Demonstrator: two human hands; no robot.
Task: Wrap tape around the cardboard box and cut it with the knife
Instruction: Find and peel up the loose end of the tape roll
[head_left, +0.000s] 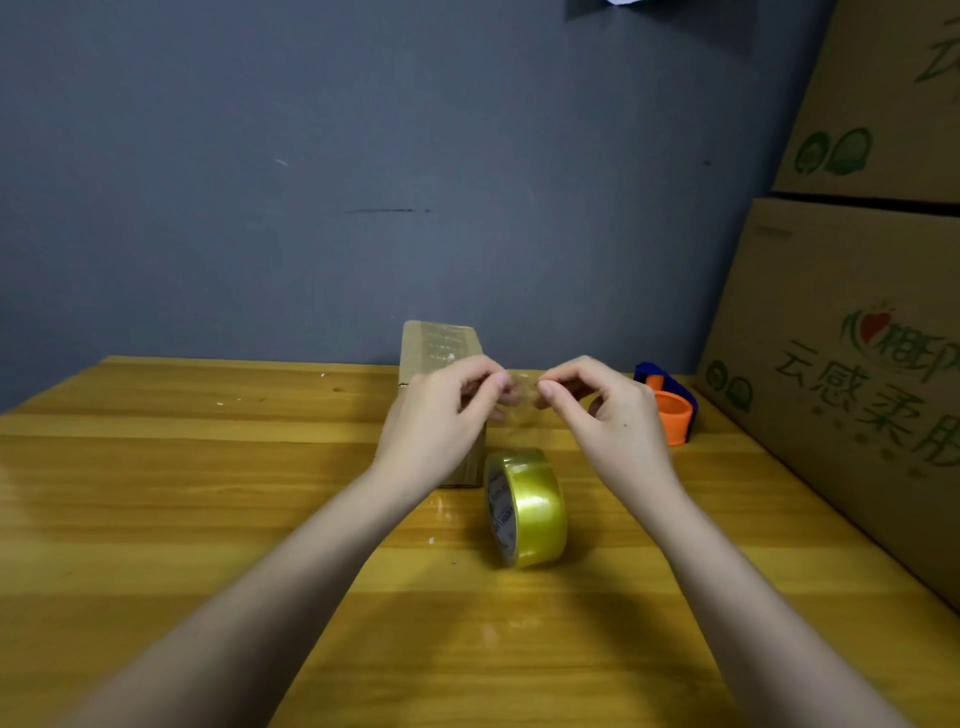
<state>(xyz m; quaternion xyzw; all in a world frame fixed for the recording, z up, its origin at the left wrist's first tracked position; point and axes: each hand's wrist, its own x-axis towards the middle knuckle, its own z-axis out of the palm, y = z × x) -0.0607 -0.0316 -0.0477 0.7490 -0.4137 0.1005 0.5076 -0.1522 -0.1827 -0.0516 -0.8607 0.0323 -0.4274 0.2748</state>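
A narrow cardboard box (439, 340) stands upright on the wooden table (156, 493), with clear tape on its top end. My left hand (436, 421) hovers in front of it and hides its middle. My right hand (613, 410) is raised level with it, a little to the right. Fingertips of both hands pinch a clear strip of tape (521, 396) stretched between them. A yellowish roll of tape (524, 506) stands on edge on the table just below my hands, beside the box's foot. No knife is in sight.
A blue and orange tape dispenser (670, 405) sits on the table behind my right hand. Large printed cartons (852, 332) are stacked along the right side. A grey wall (363, 182) closes off the back of the table.
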